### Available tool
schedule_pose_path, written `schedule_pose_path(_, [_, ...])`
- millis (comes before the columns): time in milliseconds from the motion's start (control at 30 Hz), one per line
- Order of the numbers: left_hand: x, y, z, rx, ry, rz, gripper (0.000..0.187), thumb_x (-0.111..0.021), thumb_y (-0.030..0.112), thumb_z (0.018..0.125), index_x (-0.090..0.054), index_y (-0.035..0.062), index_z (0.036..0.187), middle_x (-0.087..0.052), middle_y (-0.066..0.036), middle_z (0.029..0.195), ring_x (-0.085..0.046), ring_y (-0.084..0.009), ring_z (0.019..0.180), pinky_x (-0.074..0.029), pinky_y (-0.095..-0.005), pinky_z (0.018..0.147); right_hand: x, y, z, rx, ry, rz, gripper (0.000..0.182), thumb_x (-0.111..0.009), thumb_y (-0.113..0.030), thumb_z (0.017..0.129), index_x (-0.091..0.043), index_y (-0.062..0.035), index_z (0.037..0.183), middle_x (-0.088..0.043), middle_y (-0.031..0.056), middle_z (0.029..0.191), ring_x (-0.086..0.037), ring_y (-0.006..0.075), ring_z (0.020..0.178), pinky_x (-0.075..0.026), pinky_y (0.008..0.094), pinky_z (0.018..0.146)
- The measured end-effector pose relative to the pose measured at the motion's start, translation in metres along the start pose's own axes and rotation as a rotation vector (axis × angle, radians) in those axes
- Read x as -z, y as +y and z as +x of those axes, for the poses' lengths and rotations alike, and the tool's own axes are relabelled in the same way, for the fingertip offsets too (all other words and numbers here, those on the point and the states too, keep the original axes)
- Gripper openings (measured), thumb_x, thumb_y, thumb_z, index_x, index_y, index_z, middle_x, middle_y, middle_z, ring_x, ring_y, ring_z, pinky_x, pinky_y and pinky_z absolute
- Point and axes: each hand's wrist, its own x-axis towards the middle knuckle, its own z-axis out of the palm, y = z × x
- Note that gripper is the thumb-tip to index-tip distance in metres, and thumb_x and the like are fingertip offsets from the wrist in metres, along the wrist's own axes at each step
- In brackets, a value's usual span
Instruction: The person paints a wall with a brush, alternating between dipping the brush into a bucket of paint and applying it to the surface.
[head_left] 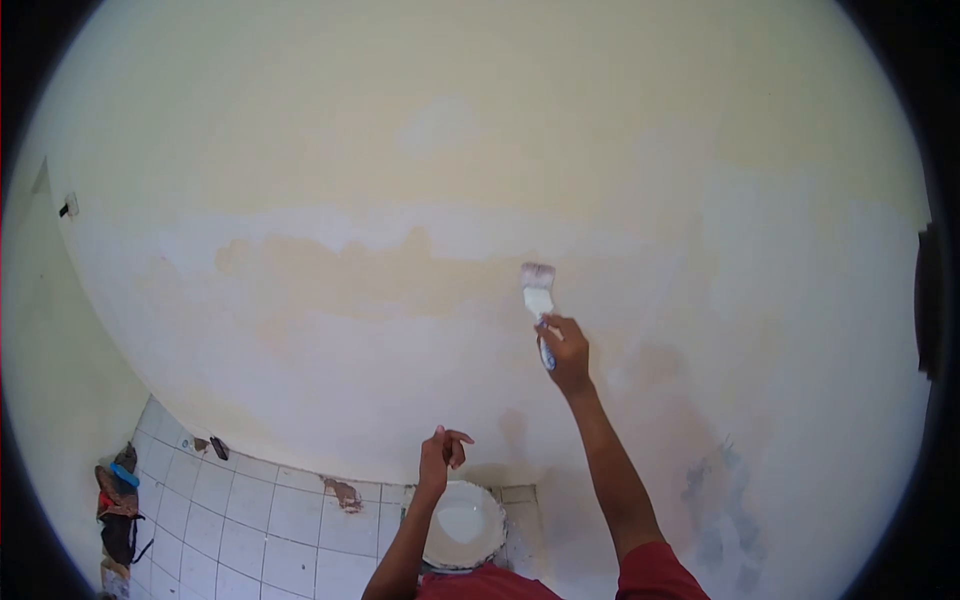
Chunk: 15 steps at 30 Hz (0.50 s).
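My right hand (566, 352) grips the handle of a paintbrush (537, 296), its bristles pointing up against the wall (350, 370). White paint coats the ferrule and the bristles look damp. Around the brush the wall shows pale whitish coats, with a cream-yellow patch (340, 280) to its left. Lower down, my left hand (446, 450) hangs in front of the wall with nothing in it, fingers loosely bent and apart. Just below that hand stands a round bucket (494, 520) with white paint inside, its rim smeared with paint.
White floor tiles (290, 520) run along the wall's foot at lower left, with a brown stain (343, 495) on them. A heap of bags (120, 505) lies by the left wall. A small switch (69, 206) is at far left, a dark fixture (928, 300) at far right.
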Motion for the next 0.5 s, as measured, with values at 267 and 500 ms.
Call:
schedule_pose_path(267, [-0.028,-0.019,-0.015,0.093,0.121,0.029,0.067,-0.029,0.047,0.107,-0.062,-0.0092,0.120,-0.038,0.001,0.051,-0.037,-0.0109,0.047,-0.033,-0.0274,0.051,-0.001,0.014,-0.018,-0.036,0.063,0.131,0.028,-0.076,0.000,0.069,-0.073,-0.0066,0.096,-0.068,0.0129,0.101,-0.067,0.0314,0.097,-0.056,0.0427,0.089])
schedule_pose_path(500, [-0.035,-0.016,-0.031,0.121,0.144,0.103,0.065,-0.031,0.047,0.107,-0.055,-0.0074,0.131,-0.038,0.000,0.051,-0.037,-0.0114,0.047,-0.034,-0.0281,0.051,0.002,0.005,-0.024,-0.079,0.102,0.162,0.026,-0.076,-0.001,0.071,-0.074,-0.0074,0.096,-0.068,0.0142,0.107,-0.066,0.0331,0.100,-0.055,0.0433,0.093])
